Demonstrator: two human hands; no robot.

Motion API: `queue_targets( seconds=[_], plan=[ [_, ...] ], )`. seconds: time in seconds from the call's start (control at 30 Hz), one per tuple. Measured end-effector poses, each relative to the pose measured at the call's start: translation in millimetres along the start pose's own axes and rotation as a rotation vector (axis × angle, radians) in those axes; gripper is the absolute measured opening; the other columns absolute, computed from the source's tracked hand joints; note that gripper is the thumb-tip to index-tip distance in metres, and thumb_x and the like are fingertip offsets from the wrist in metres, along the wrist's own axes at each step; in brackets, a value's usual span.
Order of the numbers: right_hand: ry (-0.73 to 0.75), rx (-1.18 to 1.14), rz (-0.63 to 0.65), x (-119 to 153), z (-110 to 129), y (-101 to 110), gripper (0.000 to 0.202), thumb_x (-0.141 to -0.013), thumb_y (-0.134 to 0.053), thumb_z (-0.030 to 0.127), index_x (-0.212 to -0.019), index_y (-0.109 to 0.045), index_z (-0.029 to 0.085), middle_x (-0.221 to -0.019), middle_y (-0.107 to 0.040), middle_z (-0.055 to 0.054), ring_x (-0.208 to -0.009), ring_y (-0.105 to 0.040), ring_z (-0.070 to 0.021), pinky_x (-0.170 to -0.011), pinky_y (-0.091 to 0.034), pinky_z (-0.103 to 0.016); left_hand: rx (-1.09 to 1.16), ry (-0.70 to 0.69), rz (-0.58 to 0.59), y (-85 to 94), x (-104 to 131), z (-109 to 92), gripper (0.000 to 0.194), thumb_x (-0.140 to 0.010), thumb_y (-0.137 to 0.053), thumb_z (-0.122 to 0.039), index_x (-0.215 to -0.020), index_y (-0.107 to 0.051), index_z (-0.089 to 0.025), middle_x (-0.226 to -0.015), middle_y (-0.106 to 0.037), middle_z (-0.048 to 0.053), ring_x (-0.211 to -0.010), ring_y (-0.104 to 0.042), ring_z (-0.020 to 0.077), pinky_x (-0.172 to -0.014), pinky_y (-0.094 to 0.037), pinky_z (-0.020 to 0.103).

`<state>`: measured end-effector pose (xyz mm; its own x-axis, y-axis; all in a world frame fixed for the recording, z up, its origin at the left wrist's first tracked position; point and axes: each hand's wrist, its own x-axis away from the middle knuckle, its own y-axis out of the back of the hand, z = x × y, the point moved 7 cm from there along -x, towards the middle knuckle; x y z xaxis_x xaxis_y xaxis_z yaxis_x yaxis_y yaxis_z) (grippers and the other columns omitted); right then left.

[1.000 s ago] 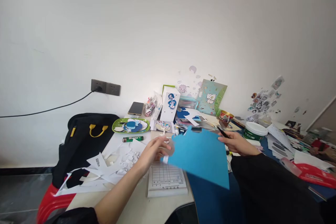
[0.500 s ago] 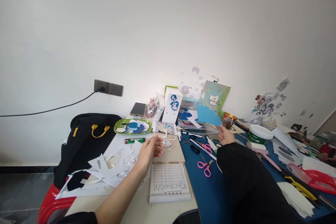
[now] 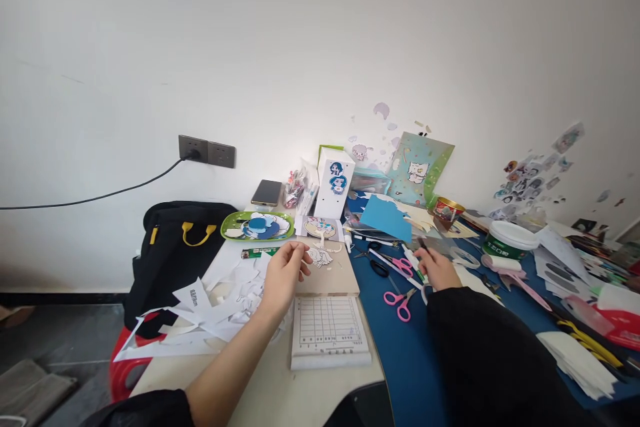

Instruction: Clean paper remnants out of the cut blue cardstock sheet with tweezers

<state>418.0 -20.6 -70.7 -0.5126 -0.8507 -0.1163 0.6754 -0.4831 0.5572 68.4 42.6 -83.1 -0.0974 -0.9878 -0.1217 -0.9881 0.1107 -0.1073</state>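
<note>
Over the left edge of the cardboard sheet (image 3: 345,278), my left hand (image 3: 286,273) hangs with fingers curled and thumb and forefinger pressed together; anything between them is too small to tell. White paper cutouts (image 3: 320,257) lie on the cardboard just beyond it. My right hand (image 3: 440,270) is closed on a thin dark stick (image 3: 424,247), perhaps a pen, above the blue mat (image 3: 405,360). Left of that hand are pink-handled scissors (image 3: 399,305) and a white pen. A blue paper sheet (image 3: 386,217) lies beyond, apart from both hands.
White paper scraps (image 3: 215,313) cover the left side, behind them a green tray (image 3: 257,225) of cutouts. A ruled pad (image 3: 330,340) lies in front. The white box (image 3: 335,183) stands at the wall; a white tub (image 3: 510,240) and red dustpan-like item (image 3: 617,323) are right.
My right hand has let go of the blue sheet, come nearer and taken the dark stick. The sheet now lies flatter. My left hand's thumb and forefinger have closed together. The view has shifted slightly.
</note>
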Motion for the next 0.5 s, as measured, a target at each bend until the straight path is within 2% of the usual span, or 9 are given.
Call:
queue_targets(
  seconds=[0.13,0.27,0.5],
  plan=[
    [0.133,0.393,0.178,18.3,6.8,-37.0,0.017,-0.090,-0.055,0.028,-0.096,-0.061,0.014,-0.097,-0.062,-0.005,-0.085,-0.060,-0.0156,-0.078,-0.050,-0.035,-0.177,-0.088,-0.031,3.1,1.5,-4.5,0.024,-0.090,-0.050,-0.036,-0.085,-0.056,-0.013,-0.072,-0.056,-0.001,-0.059,-0.052,0.0101,-0.054,-0.043,0.024],
    [0.280,0.619,0.285,28.6,21.6,-66.4,0.017,-0.090,-0.055,0.028,-0.097,-0.061,0.013,-0.100,-0.062,-0.005,-0.091,-0.060,-0.0175,-0.082,-0.049,-0.038,-0.360,-0.181,-0.050,4.2,3.9,-12.1,0.020,-0.089,-0.052,-0.033,-0.083,-0.056,-0.014,-0.072,-0.057,-0.001,-0.065,-0.054,0.0122,-0.065,-0.046,0.029],
    [0.444,0.800,0.301,31.1,35.2,-72.1,0.015,-0.090,-0.055,0.026,-0.096,-0.061,0.014,-0.101,-0.062,-0.005,-0.095,-0.059,-0.0184,-0.084,-0.048,-0.039,-0.581,-0.288,-0.006,-4.0,6.4,-14.9,0.010,-0.086,-0.052,-0.023,-0.081,-0.056,-0.015,-0.076,-0.060,0.000,-0.070,-0.056,0.0141,-0.069,-0.045,0.031]
  ],
)
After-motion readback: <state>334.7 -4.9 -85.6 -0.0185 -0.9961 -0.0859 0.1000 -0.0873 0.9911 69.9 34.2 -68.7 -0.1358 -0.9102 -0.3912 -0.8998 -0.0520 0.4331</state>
